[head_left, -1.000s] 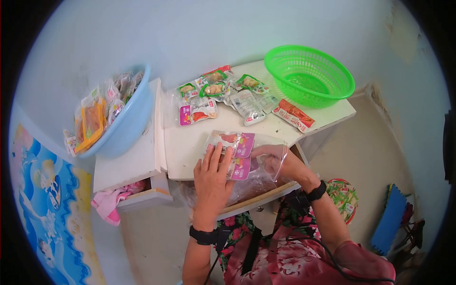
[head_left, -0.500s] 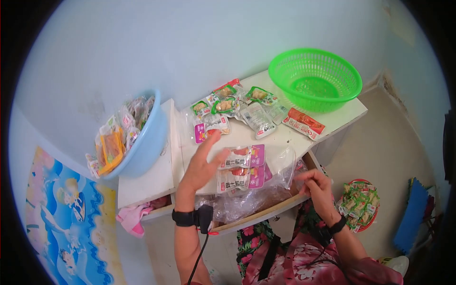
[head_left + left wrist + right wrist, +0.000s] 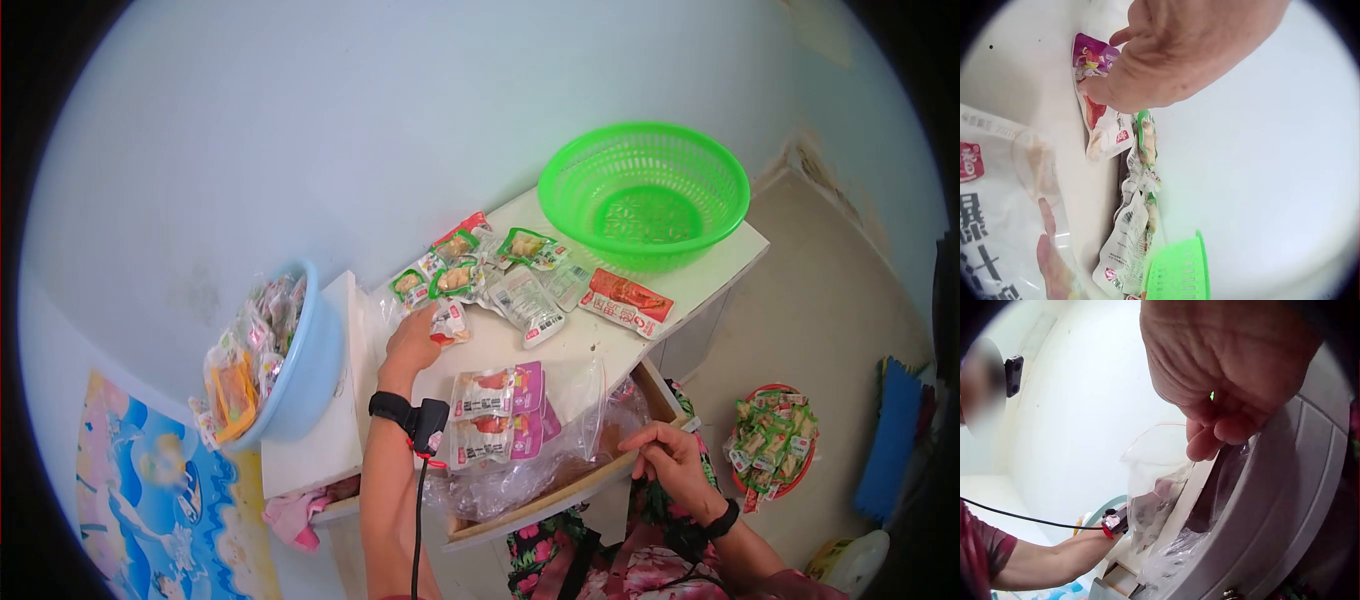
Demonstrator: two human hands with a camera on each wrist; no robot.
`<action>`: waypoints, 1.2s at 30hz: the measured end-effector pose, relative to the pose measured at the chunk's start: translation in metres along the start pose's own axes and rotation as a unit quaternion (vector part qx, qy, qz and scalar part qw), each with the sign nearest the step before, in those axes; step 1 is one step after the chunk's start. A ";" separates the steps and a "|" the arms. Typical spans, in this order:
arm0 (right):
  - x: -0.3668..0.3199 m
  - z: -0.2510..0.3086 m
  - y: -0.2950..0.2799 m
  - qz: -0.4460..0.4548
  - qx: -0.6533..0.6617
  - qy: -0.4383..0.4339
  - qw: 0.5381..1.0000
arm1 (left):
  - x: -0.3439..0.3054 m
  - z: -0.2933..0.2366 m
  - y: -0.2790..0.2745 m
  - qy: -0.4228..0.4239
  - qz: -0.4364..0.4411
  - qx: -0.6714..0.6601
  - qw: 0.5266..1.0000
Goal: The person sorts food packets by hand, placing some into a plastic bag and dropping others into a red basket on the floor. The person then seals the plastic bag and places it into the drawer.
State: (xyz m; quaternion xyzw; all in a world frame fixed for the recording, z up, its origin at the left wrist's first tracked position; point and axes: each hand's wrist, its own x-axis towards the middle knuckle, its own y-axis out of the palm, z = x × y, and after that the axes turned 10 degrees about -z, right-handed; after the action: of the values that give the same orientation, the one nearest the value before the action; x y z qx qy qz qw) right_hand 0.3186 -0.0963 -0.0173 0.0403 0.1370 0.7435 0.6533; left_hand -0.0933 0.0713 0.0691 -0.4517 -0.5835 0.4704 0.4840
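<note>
Your left fingers (image 3: 1121, 35) touch a packet (image 3: 1101, 125), grip unclear; right fingers (image 3: 1238, 430) hang loose. Tugging fast could drag the pile (image 3: 490, 272).

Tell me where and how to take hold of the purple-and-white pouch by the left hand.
Best, I'd judge, to pinch its long near edge, thumb on top, coming from the person's side. The pouch lies roughly flat, and that edge faces bare tabletop, while green-edged packets crowd its far side. The left hand partly covers the purple end.
</note>
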 end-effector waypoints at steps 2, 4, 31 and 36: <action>0.001 0.000 -0.001 0.000 -0.002 0.001 1.000 | -0.003 -0.008 -0.006 -0.030 -0.010 0.057 0.998; 0.002 0.000 -0.001 -0.001 -0.004 0.003 1.000 | -0.008 -0.014 -0.018 -0.045 -0.011 0.113 0.992; -0.031 0.061 0.058 0.118 0.038 0.015 0.992 | -0.287 -0.182 -0.019 -0.122 -0.013 -0.719 0.684; -0.037 0.046 0.058 0.100 0.088 0.021 0.991 | -0.292 -0.174 0.001 -0.080 -0.013 -0.694 0.715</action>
State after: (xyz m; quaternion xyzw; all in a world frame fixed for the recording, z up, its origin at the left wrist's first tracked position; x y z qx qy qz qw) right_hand 0.2789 -0.1321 0.0465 0.0955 0.2110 0.7908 0.5665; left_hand 0.1152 -0.1960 0.0430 -0.6140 -0.7883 -0.0385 -0.0079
